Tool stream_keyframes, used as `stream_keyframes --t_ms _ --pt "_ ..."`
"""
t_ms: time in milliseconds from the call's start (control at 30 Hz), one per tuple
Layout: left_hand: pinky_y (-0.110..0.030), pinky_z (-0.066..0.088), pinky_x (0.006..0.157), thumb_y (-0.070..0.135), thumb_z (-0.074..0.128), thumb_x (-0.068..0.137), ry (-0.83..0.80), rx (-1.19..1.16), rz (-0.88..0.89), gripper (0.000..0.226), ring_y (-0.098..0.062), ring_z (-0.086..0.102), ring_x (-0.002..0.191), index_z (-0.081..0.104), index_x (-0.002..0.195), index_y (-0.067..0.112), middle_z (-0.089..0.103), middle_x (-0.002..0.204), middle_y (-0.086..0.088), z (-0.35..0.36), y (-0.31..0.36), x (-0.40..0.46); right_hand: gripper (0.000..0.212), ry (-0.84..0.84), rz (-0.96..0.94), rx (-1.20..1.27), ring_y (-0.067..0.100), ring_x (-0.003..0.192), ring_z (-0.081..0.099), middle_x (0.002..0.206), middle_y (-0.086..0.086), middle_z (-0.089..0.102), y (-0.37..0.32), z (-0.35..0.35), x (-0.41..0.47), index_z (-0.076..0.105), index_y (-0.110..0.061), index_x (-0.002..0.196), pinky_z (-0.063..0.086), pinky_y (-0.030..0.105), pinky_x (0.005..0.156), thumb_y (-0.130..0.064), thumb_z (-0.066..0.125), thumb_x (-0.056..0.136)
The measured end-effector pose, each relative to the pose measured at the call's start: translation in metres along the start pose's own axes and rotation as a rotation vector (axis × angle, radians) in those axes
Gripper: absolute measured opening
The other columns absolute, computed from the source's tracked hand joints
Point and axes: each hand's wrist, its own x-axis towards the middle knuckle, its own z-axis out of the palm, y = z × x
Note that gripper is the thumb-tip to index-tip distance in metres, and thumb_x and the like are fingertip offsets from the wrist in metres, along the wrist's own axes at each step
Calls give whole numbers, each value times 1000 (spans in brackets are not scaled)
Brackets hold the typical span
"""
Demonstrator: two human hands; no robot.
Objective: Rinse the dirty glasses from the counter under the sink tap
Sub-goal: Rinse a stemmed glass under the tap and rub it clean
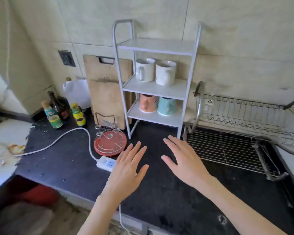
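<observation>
My left hand [129,168] and my right hand [183,158] hover side by side over the dark counter [66,160], fingers straight and spread, holding nothing. A clear glass [208,106] hangs upside down at the left end of the wire dish rack [244,116], right of my right hand. On the white shelf unit [153,89] stand two white mugs [154,71], a pink cup [148,103] and a teal cup [166,106]. No sink or tap shows in this view.
A red round tray with a wire holder [110,145] lies just left of my left hand. A white power strip [106,164] and its cable cross the counter. Sauce bottles [63,112] and wooden cutting boards [107,92] stand at the back left.
</observation>
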Motion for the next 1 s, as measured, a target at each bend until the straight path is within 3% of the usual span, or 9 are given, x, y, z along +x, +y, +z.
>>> stream_keyframes --t_ms 100,167,233,533,633,733,800,1000 --pt "-47 38 101 46 36 89 16 87 -101 54 -28 42 131 44 135 19 47 141 -4 -30 -34 -65 66 -63 -119 29 22 133 41 146 6 41 -65 34 -13 43 -15 140 26 39 112 -55 27 89" --pt "-49 41 98 45 37 89 28 135 -173 54 -31 46 128 47 133 17 50 138 -6 -49 -54 -108 61 -101 -218 54 28 121 53 135 11 53 -108 55 -20 52 -11 132 41 47 103 -50 33 88" --pt "-49 40 98 46 36 89 35 172 -254 55 -31 46 128 48 134 16 50 138 -7 -67 -73 -151 59 -136 -307 91 30 117 56 132 10 55 -150 72 -24 52 -11 131 47 47 96 -49 37 88" --pt "-44 27 107 51 29 89 94 278 -677 60 -28 36 135 45 137 20 43 144 -4 -146 -170 -280 62 -189 -644 161 26 126 50 138 10 51 -318 122 21 52 -12 133 33 46 107 -50 34 87" --pt "-44 24 109 52 26 89 140 285 -749 62 -28 33 137 42 139 20 41 145 -3 -167 -202 -292 63 -195 -722 181 22 134 40 145 7 43 -359 135 53 44 -14 139 26 42 113 -52 34 90" --pt "-49 31 109 54 23 88 163 279 -823 65 -29 31 137 41 140 19 40 146 -4 -181 -244 -295 56 -248 -791 197 17 140 27 151 2 32 -396 156 93 35 -18 144 16 36 118 -45 42 95" --pt "-42 21 113 59 14 84 179 259 -894 73 -25 20 142 33 144 22 30 151 -1 -184 -270 -294 56 -285 -819 188 15 141 23 153 -1 27 -413 171 120 30 -20 146 12 32 118 -42 44 97" --pt "-34 10 116 64 0 76 168 205 -1033 82 -17 4 145 18 147 28 15 156 6 -180 -326 -279 58 -393 -805 153 14 141 22 154 -2 26 -441 218 188 27 -21 147 17 33 118 -44 42 96"
